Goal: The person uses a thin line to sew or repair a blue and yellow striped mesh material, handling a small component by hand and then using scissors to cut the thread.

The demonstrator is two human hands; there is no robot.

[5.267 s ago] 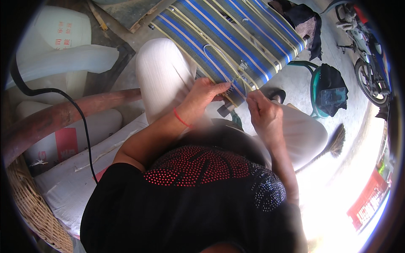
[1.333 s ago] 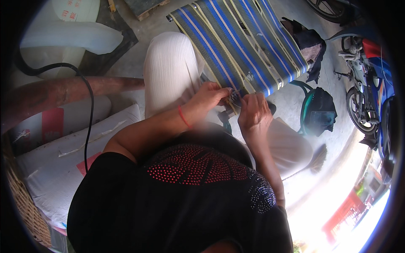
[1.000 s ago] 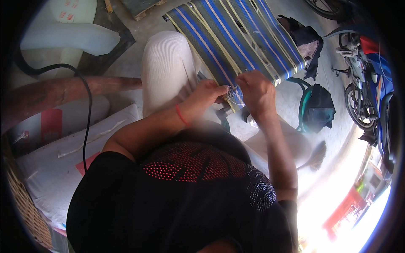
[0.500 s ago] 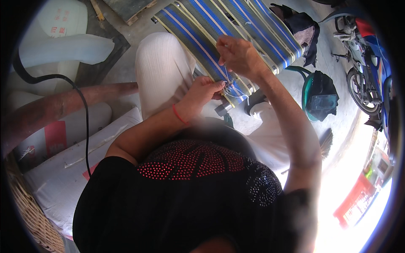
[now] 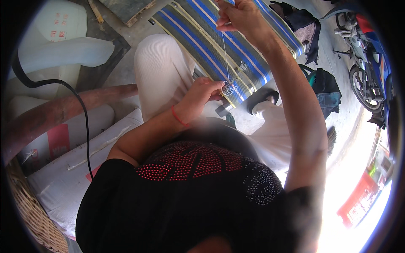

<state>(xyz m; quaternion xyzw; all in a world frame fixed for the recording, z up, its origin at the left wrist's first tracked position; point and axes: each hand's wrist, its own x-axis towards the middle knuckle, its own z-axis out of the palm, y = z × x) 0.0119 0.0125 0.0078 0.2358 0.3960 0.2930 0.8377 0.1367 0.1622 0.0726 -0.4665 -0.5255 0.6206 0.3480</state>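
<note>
A striped woven fabric (image 5: 202, 46) in blue, green, yellow and white is stretched on a frame with metal tubes and dark end caps. My left hand (image 5: 203, 93) pinches the fabric's near corner, thumb on top, next to a small tangle of pale thread (image 5: 229, 89). Raised above the fabric, my right hand (image 5: 240, 19) has its fingers closed on a light thread (image 5: 225, 52), which runs taut down to that tangle. Whether a needle is also between those fingers is too small to make out. Another tuft of thread (image 5: 243, 66) lies on the fabric.
At the left lie white sacks (image 5: 88, 156), a curved reddish-brown beam (image 5: 71, 103), a black cable (image 5: 86, 122) and a wicker basket (image 5: 36, 211). To the right are a dark cloth with a phone (image 5: 328, 100) on it and a parked motorcycle (image 5: 365, 71).
My right hand has risen up and away from the corner, drawing the thread out into a straight line. The loose loops near my left hand have shrunk; that hand stays in place.
</note>
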